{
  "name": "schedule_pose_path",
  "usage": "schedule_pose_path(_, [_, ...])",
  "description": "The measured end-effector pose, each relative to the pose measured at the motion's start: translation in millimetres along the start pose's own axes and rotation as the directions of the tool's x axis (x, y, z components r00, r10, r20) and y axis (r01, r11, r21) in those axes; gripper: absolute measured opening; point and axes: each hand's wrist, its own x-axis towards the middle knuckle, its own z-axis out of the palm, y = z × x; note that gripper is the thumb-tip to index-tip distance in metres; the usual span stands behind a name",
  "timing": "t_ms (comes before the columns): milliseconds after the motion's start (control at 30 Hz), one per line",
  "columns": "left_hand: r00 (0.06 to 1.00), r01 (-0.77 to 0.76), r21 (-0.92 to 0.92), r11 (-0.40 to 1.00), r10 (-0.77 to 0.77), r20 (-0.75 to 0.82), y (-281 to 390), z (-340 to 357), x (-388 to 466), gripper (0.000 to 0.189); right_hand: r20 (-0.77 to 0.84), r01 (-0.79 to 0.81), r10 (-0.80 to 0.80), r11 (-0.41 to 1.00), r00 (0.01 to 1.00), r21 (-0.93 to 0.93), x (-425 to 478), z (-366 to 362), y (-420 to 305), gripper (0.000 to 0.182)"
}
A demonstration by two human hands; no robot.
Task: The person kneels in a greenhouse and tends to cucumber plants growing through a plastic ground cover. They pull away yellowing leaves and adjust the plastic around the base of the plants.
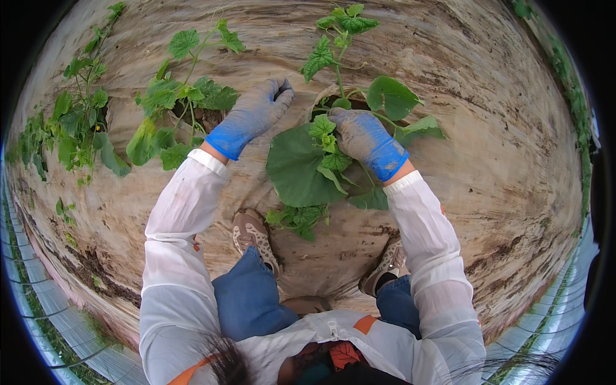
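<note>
My left hand [262, 113], in a soiled blue glove, hovers over the plastic film with fingers curled together and nothing visible in them. It is just right of a leafy vine [207, 94] growing from a hole. My right hand [368, 137], gloved likewise, is closed at the base of a cucurbit vine [338, 79], around a shoot with small bright leaves [329, 142]. Its fingertips are hidden by the hand itself. A large dark leaf [303, 166] spreads below and left of that hand. Behind it, a planting hole [356, 103] shows through the film.
Dirty plastic film [481, 159] covers the ground. More vines [79, 115] grow at the left. My shoes [252, 236] stand on the film, with a drooping leafy shoot [303, 219] between them. Pale sheeting [57, 308] borders the bed at lower left.
</note>
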Motion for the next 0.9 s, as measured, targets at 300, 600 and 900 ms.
schedule_pose_path(300, [0.994, 0.072, 0.628, 0.775, -0.001, -0.114, 4, 53, 29, 0.05, 0.043, 0.013, -0.016, 0.997, 0.999, 0.082, 3, -6, 4, 0.034])
schedule_pose_path(600, [0.981, 0.075, 0.335, 0.939, -0.009, -0.196, -6, 45, 34, 0.029, 0.189, -0.105, 0.106, 0.994, 0.976, -0.013, 12, -16, -7, 0.036])
schedule_pose_path(900, [0.953, -0.023, 0.325, 0.945, 0.119, -0.279, -21, 32, 41, 0.025, 0.422, -0.115, 0.109, 0.993, 0.9, -0.011, 27, -21, 10, 0.035])
